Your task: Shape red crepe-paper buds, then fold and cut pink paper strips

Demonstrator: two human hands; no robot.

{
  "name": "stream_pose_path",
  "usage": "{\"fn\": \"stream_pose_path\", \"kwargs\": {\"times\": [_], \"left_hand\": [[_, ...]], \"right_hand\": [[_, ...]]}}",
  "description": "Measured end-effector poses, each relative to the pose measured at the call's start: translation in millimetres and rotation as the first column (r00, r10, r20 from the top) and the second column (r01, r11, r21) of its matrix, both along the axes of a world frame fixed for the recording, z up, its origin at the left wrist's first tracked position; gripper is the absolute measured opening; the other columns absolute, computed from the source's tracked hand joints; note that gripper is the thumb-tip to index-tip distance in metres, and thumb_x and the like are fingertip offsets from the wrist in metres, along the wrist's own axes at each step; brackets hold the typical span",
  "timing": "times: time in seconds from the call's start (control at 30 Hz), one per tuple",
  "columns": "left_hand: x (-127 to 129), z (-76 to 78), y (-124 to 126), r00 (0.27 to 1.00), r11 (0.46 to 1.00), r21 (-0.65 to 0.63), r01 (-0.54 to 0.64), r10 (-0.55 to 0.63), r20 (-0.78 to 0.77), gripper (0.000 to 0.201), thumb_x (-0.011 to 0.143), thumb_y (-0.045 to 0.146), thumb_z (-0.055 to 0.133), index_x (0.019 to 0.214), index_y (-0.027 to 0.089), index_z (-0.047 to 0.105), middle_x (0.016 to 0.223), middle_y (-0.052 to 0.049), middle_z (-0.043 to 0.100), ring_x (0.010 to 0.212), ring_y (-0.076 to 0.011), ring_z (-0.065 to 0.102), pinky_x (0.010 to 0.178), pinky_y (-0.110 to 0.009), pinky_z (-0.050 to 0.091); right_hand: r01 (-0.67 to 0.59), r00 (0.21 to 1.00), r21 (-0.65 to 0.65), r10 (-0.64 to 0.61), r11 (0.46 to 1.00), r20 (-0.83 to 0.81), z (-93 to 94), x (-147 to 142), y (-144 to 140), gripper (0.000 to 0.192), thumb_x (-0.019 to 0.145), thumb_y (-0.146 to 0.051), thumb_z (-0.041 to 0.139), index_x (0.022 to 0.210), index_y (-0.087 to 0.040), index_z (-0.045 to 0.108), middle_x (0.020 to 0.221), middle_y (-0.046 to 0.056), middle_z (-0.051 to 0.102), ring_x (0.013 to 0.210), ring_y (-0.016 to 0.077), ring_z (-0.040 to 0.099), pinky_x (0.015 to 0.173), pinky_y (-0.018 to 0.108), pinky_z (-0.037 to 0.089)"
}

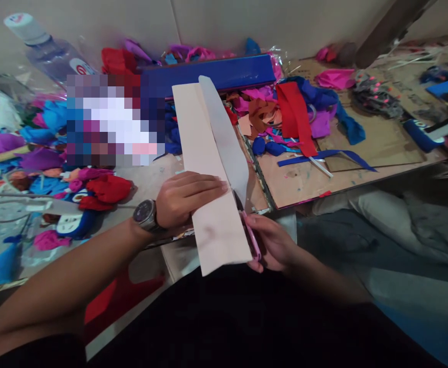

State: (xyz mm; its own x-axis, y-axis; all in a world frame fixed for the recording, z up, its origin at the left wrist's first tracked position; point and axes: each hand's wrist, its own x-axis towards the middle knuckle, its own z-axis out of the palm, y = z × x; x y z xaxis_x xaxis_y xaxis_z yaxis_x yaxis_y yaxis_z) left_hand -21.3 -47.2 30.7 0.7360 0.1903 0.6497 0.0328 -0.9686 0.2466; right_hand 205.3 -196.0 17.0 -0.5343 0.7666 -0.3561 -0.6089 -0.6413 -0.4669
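Observation:
A long pale pink sheet [208, 168] lies lengthwise in front of me, with a narrow strip [224, 133] parting from its right edge. My left hand [187, 197], a watch on its wrist, lies flat on the sheet and pins it down. My right hand [273, 243] grips pink-handled scissors [249, 227] at the sheet's right edge, blades in the cut between sheet and strip.
A blue box [212, 74] lies behind the sheet. Crumpled red, blue, pink and purple scraps [296, 112] cover a cardboard board [377, 143] at right and the surface at left. A plastic bottle [47, 48] leans at far left. Grey fabric [400, 225] lies at lower right.

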Motion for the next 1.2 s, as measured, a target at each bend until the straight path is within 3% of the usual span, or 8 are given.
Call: {"fn": "stream_pose_path", "kwargs": {"times": [0.23,0.43,0.57,0.73,0.97,1.2], "left_hand": [[0.2,-0.9,-0.8,1.000,1.000,0.001,-0.024,0.024,0.020,0.048,0.106,0.033,0.060,0.153,0.025,0.061,0.134,-0.012,0.077,0.124,-0.0271,0.076,0.102,-0.044,0.063],[0.2,-1.9,-1.5,1.000,1.000,-0.012,-0.018,0.018,0.004,0.050,0.104,0.033,0.062,0.153,0.024,0.061,0.135,-0.014,0.077,0.124,-0.0282,0.076,0.101,-0.045,0.063],[1.9,-1.1,-1.9,1.000,1.000,-0.002,0.027,-0.027,0.003,0.048,0.106,0.033,0.061,0.153,0.023,0.062,0.133,-0.014,0.078,0.123,-0.0277,0.076,0.099,-0.043,0.064],[3.9,1.9,-3.0,0.999,1.000,-0.005,0.030,-0.030,-0.021,0.046,0.105,0.032,0.062,0.150,0.023,0.063,0.131,-0.014,0.079,0.123,-0.0277,0.076,0.099,-0.044,0.063],[4.4,2.3,-1.6,0.999,0.999,0.012,0.049,-0.049,-0.012,0.045,0.105,0.029,0.059,0.149,0.021,0.063,0.130,-0.014,0.079,0.122,-0.0271,0.077,0.099,-0.044,0.064],[4.5,1.6,-0.8,0.996,0.996,0.032,0.084,-0.083,-0.034,0.045,0.106,0.029,0.058,0.150,0.021,0.062,0.132,-0.014,0.078,0.126,-0.0269,0.075,0.101,-0.043,0.063]], "right_hand": [[0.086,0.996,-0.051,-0.085,0.995,0.005,-3.2,-10.5,-16.2,0.040,0.089,-0.053,0.076,0.088,-0.014,0.065,0.055,-0.003,0.064,0.029,0.0104,0.050,0.025,0.018,0.036],[0.068,0.996,-0.008,-0.069,0.998,-0.054,-0.1,-21.2,-15.9,0.045,0.092,-0.059,0.070,0.083,-0.016,0.062,0.051,-0.001,0.062,0.035,0.0123,0.055,0.033,0.020,0.043],[0.111,0.993,-0.012,-0.111,0.994,0.028,4.1,-22.3,-5.8,0.042,0.091,-0.057,0.072,0.096,-0.016,0.066,0.055,-0.001,0.064,0.038,0.0125,0.055,0.034,0.022,0.042],[0.202,0.971,0.013,-0.201,0.979,0.130,5.4,-22.5,1.8,0.037,0.088,-0.054,0.078,0.092,-0.019,0.066,0.056,-0.006,0.056,0.042,0.0097,0.050,0.041,0.022,0.041],[0.224,0.964,-0.054,-0.213,0.973,0.161,4.3,-22.9,0.1,0.042,0.083,-0.055,0.084,0.086,-0.019,0.062,0.053,-0.008,0.054,0.035,0.0065,0.040,0.032,0.020,0.024],[0.307,0.928,-0.064,-0.283,0.950,0.243,10.2,-21.7,3.6,0.043,0.081,-0.053,0.086,0.087,-0.020,0.060,0.052,-0.011,0.045,0.033,0.0042,0.030,0.030,0.019,0.016]]}}
